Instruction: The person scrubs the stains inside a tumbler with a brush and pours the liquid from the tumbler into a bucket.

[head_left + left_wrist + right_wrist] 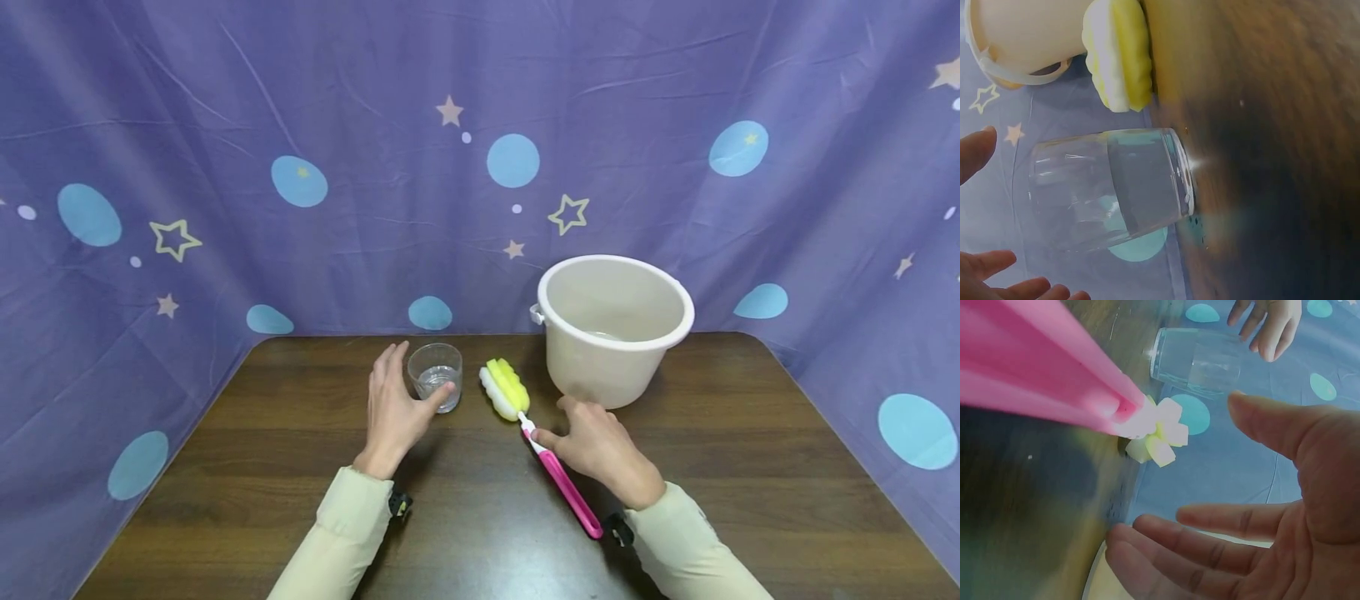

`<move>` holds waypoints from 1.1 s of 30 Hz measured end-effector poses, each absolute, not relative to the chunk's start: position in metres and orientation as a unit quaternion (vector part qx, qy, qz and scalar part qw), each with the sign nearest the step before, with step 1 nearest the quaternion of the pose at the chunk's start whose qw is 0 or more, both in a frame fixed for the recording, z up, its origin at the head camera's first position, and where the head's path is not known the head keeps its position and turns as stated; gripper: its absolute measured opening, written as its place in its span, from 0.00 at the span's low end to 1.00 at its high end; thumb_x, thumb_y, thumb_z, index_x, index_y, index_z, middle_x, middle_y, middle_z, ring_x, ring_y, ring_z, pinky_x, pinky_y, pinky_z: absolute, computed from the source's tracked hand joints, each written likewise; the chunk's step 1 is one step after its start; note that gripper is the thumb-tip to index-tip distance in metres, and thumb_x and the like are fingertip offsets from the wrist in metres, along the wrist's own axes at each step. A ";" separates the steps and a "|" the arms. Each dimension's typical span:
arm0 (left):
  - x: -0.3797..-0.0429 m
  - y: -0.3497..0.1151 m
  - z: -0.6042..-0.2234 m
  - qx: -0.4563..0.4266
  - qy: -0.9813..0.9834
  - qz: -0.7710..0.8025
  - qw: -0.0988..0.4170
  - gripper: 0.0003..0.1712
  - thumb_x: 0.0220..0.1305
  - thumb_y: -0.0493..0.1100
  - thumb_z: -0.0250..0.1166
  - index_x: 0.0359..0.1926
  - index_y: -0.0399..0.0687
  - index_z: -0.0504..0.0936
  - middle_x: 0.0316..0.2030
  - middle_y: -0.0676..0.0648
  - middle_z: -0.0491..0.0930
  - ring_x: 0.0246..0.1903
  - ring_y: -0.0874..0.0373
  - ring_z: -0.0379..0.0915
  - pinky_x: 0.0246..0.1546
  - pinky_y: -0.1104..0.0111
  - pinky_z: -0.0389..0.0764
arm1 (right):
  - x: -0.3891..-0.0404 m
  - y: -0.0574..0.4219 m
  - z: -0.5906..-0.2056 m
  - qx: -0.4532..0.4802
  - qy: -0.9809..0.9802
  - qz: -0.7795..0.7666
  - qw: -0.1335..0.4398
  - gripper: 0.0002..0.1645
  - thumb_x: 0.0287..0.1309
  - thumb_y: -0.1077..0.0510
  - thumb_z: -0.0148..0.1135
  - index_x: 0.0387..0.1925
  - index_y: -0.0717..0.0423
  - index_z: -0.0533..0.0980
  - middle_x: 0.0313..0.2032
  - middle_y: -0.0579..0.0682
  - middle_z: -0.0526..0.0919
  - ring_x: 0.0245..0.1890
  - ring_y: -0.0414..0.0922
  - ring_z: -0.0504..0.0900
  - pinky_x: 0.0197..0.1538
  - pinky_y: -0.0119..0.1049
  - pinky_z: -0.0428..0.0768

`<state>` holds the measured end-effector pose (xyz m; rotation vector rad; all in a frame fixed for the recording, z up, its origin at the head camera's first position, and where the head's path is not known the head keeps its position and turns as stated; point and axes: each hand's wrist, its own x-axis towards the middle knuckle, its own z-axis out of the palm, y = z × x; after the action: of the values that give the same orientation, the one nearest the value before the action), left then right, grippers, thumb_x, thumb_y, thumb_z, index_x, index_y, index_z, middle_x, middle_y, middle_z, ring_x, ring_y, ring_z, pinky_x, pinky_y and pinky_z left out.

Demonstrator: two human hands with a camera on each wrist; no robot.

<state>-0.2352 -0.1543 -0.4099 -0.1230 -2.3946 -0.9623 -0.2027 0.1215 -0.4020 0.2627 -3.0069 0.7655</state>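
A clear glass (437, 379) stands upright on the wooden table, partly filled with clear liquid. Around its left and near side my left hand (396, 417) is spread, thumb and fingers apart; in the left wrist view a gap shows between the fingertips (991, 262) and the glass (1116, 187). To the right lies a bottle brush with a pink handle (568, 492) and a white-and-yellow sponge head (508, 388). My right hand (603, 446) hovers beside its neck, fingers relaxed. The right wrist view shows nothing between its thumb and fingers.
A large off-white bucket (592, 371) stands at the back right, just beyond my right hand, with some liquid visible at its bottom. Behind the brown table (300, 417) hangs a purple curtain (375, 167) with stars and blue dots.
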 end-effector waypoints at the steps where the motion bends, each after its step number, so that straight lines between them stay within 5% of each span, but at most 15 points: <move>1: -0.236 -0.154 -0.410 -0.042 -0.890 -0.364 0.270 0.54 0.45 0.59 0.75 0.68 0.41 0.62 0.66 0.36 0.60 0.64 0.40 0.56 0.60 0.47 0.62 | -0.203 0.121 -0.402 0.082 -0.966 0.243 0.007 0.34 0.47 0.35 0.69 0.45 0.58 0.78 0.34 0.52 0.80 0.33 0.50 0.78 0.35 0.47 0.76; 7: -0.242 -0.150 -0.411 -0.027 -0.879 -0.404 0.253 0.55 0.43 0.56 0.78 0.68 0.41 0.61 0.64 0.37 0.62 0.62 0.44 0.59 0.61 0.51 0.63 | -0.204 0.117 -0.402 0.073 -0.969 0.234 -0.029 0.25 0.47 0.36 0.69 0.24 0.51 0.72 0.19 0.47 0.71 0.19 0.46 0.71 0.22 0.39 0.66; 25: -0.254 -0.135 -0.419 0.056 -0.829 -0.512 0.218 0.61 0.40 0.49 0.80 0.69 0.36 0.54 0.62 0.33 0.64 0.62 0.42 0.61 0.63 0.52 0.62 | -0.204 0.107 -0.409 0.062 -0.963 0.240 -0.102 0.24 0.43 0.42 0.74 0.26 0.54 0.73 0.20 0.49 0.74 0.18 0.44 0.72 0.21 0.36 0.70; 33: -0.256 -0.131 -0.425 0.081 -0.820 -0.527 0.210 0.57 0.41 0.47 0.79 0.68 0.36 0.57 0.62 0.34 0.64 0.61 0.40 0.61 0.62 0.51 0.63 | -0.202 0.105 -0.412 0.075 -0.964 0.231 -0.104 0.21 0.42 0.45 0.76 0.19 0.51 0.73 0.17 0.47 0.72 0.17 0.44 0.71 0.21 0.36 0.69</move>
<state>-0.2562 -0.1314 -0.4254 0.2247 -2.2800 -1.4651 -0.2020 0.1052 -0.4118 0.2543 -3.2487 0.7782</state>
